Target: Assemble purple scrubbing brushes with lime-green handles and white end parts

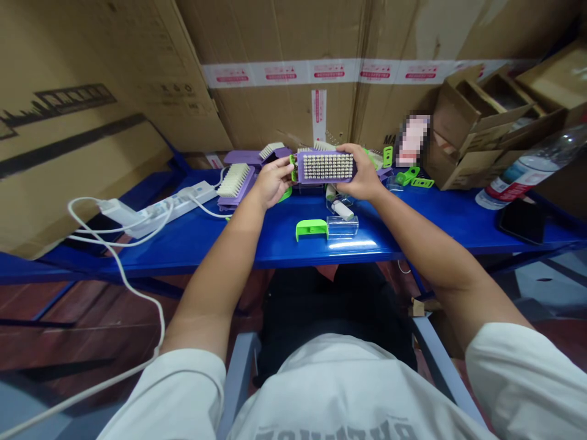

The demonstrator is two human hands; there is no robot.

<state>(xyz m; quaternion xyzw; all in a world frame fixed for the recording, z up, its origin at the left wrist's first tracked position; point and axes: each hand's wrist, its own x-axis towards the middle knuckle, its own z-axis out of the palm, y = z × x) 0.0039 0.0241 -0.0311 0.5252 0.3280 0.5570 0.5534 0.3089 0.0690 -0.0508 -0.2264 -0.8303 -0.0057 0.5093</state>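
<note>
Cardboard sheets [284,36] stand behind a blue table [275,249], crossed by a strip of white printed tape [298,72]. Over the table's far half, a purple brush block [328,168] is held between both hands. Its long axis runs left to right, nearly level; the face with rows of pale tufts is turned toward the wearer, one short end pointing left, the other right.

Right hand [364,174]: clamped on the block's right end, fingers at the upper edge. Left hand [273,183]: fingertips closed on a green end piece [293,167] at the block's left end; whether that piece is fastened to the block cannot be told.

Below the grip, on the near side, lie a bright green bracket [312,228], a clear plastic part [343,226] just beside it, and a small white cylinder [342,210]. Left of the grip rests a white-bristled brush [233,181]; farther left, a white power strip [169,208]. Right of the grip lie green clips [407,176]; well beyond them, a tilted bottle [518,180] and a dark phone [523,221].
</note>
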